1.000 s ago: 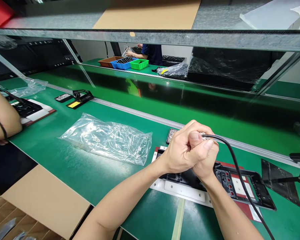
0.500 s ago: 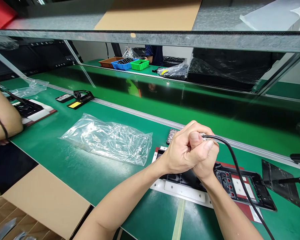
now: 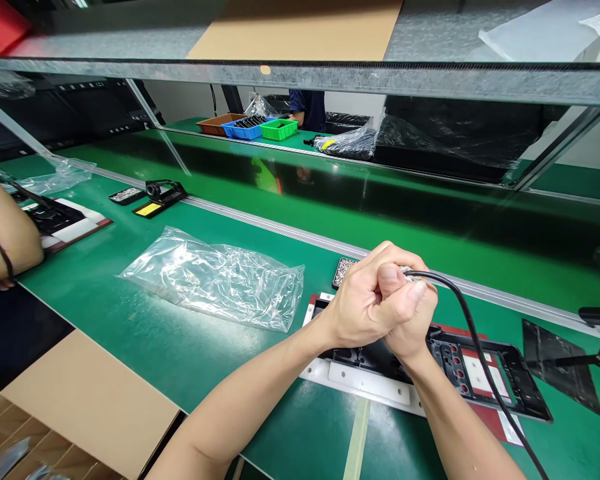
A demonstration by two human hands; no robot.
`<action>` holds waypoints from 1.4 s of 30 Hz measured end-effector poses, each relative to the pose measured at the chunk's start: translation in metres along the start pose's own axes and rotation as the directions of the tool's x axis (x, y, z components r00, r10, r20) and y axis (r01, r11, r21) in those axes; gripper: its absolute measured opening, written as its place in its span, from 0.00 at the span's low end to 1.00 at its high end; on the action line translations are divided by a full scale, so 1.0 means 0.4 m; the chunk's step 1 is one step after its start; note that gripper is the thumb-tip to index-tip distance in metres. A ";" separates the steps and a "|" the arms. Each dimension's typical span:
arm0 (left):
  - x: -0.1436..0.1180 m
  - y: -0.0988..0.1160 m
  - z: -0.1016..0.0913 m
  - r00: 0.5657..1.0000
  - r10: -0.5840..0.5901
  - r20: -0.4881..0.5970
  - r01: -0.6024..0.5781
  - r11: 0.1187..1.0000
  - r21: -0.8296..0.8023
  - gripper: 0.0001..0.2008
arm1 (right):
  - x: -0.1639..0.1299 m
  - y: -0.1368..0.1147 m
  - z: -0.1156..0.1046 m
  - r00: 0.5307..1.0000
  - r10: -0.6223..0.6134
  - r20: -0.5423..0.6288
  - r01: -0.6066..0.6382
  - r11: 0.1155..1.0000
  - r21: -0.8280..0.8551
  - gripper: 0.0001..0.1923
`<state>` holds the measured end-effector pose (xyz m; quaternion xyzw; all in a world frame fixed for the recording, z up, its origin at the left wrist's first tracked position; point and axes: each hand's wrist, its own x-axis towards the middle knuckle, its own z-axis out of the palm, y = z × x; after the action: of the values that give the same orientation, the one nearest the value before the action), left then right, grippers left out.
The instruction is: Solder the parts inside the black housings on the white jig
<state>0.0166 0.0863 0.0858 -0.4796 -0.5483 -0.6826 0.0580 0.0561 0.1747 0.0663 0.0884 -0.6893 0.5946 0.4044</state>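
Far left of the frame, a co-worker's forearm [image 3: 5, 233] rests at the bench edge beside their own black fixture [image 3: 55, 217], well apart from the action. Moving right along the green bench [image 3: 190, 347], a crumpled clear plastic bag [image 3: 215, 277] lies flat, near the hands but not touching them.

Now the centre: the left hand [image 3: 365, 307] is clenched into a fist, wrapped over the right hand [image 3: 413, 327], both closed tight around a corded tool [image 3: 409, 271]. Only a sliver of its metal top shows between the thumbs; the tip is hidden under the fists, so where it meets the work cannot be told.

Here is the relation that matters: the tool's long axis runs roughly upright, pointing down from the fists into the black frame [image 3: 485, 377], which sits directly beneath them on its white-and-red base plate [image 3: 365, 380]. The frame's own long axis stretches from under the hands toward the lower right. The left hand sits on top, the right lower and closer to the part.

From the fists, the black cable [image 3: 475, 347] arcs down to the lower right corner. Just behind the knuckles, a small tray of screws [image 3: 341, 270] waits. Far right, a dark triangular plate [image 3: 560, 367] lies on the bench.
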 end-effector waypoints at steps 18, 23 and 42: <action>0.001 0.000 0.002 1.000 0.000 -0.006 0.000 1.000 -0.011 0.10 | -0.003 0.002 0.001 0.999 0.037 -0.001 -0.037 0.998 0.042 0.26; 0.000 -0.001 0.001 1.000 0.000 -0.007 0.000 1.000 0.021 0.11 | -0.005 0.001 0.002 0.999 0.045 -0.015 -0.044 0.998 0.044 0.26; 0.000 0.002 0.004 1.000 -0.010 -0.001 0.010 1.000 0.029 0.11 | -0.004 0.001 0.001 0.999 0.042 -0.035 -0.041 0.999 0.013 0.20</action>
<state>0.0179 0.0873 0.0861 -0.4756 -0.5606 -0.6751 0.0615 0.0567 0.1741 0.0650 0.0659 -0.6801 0.6084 0.4036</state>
